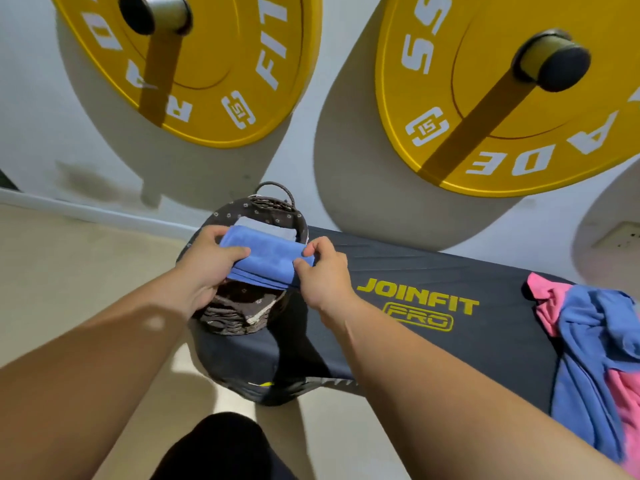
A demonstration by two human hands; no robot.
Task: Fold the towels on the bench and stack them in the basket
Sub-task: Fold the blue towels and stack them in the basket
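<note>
While left hand (207,270), right hand (325,277) grip blue towel (263,251) — basket (225,320) mostly hidden.

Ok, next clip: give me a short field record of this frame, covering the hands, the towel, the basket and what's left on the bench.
hands: left hand grips the left end of the folded blue towel; right hand pinches its right end
towel position: held over the basket
basket: dark woven, patterned lining, at the end of the bench; pale folded towel inside
remaining: unfolded pink and blue towels heaped on the bench
background: yellow weight plates
</note>
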